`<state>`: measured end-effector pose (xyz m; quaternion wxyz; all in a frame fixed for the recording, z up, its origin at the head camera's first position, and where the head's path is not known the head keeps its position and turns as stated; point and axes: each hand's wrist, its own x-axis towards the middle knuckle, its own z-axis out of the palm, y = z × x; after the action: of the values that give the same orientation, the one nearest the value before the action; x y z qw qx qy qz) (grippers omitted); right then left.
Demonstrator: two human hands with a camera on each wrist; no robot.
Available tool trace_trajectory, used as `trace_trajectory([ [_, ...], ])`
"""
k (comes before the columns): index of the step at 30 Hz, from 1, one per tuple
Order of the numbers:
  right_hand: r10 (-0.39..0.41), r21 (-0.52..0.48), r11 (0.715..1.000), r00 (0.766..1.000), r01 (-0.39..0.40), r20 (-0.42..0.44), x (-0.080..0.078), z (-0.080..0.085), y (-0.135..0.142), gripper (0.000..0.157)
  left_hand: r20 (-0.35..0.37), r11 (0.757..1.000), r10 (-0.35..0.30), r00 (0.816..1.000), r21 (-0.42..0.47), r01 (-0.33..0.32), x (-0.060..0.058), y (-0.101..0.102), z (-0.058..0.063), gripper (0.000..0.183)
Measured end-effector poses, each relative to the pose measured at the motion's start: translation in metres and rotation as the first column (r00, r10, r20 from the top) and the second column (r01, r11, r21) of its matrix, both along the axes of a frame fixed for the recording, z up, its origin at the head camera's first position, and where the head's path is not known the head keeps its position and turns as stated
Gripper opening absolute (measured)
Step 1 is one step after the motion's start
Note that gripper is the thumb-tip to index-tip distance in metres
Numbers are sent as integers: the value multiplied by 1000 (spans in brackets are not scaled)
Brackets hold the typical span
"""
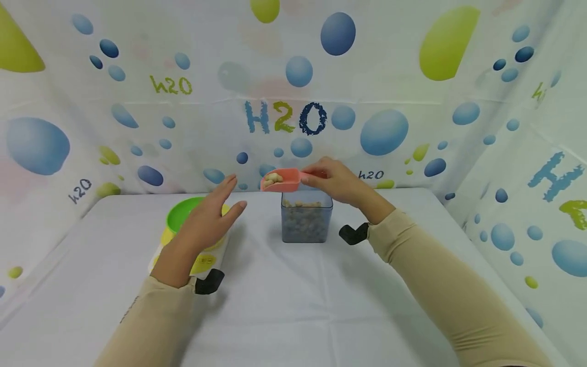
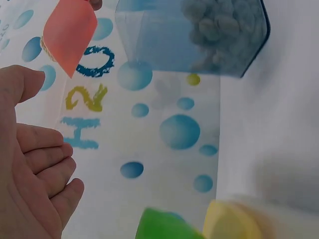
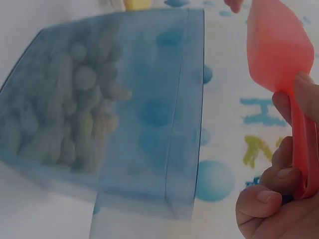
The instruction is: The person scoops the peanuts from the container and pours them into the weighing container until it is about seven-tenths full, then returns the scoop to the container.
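Note:
My right hand (image 1: 332, 179) grips the handle of a coral-red scoop (image 1: 291, 180), seen close up in the right wrist view. Pale lumpy pieces (image 1: 273, 178) that look like unshelled peanuts lie in the scoop. It is held in the air above a translucent blue rectangular container (image 1: 306, 219), which is partly filled with more of these pieces (image 3: 70, 104). To the left, my left hand (image 1: 206, 219) is raised with fingers extended and holds nothing. Behind that hand stands a yellow-and-white package (image 1: 202, 263) with a green, bowl-like rim (image 1: 181, 214) at its top; the hand hides part of both.
A white cloth covers the table (image 1: 284, 306). Close behind it hangs a white curtain (image 1: 211, 142) printed with blue and green drops, which also runs along both sides. Black straps (image 1: 354, 234) sit at both wrists.

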<state>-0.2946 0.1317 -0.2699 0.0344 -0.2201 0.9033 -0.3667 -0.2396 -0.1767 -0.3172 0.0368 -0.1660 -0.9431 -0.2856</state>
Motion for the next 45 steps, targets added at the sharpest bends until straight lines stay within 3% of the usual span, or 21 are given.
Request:
trace_trajectory([
  [6, 42, 0, 999, 999, -42, -25, 5, 1, -29, 37, 37, 999, 45, 998, -14, -45, 11, -27, 3, 77],
  [13, 83, -6, 997, 995, -83, -48, 6, -7, -64, 36, 21, 995, 88, 996, -39, -87, 19, -55, -5, 76],
  [23, 57, 55, 997, 997, -55, -49, 12, -17, -107, 38, 11, 984, 148, 989, -107, -146, 20, -92, -13, 82],
  [30, 67, 50, 997, 997, -65, -46, 17, -26, -126, 41, 147, 970, 198, 969, -169, -173, 14, -106, -21, 95],
  [37, 60, 140, 989, 987, -40, -147, 21, -38, -143, 41, 211, 970, 211, 954, -164, -178, 10, -111, -29, 104],
  [45, 86, 280, 960, 937, 13, -338, 26, -43, -153, 35, 226, 970, 218, 949, -161, -184, 10, -111, -30, 106],
])
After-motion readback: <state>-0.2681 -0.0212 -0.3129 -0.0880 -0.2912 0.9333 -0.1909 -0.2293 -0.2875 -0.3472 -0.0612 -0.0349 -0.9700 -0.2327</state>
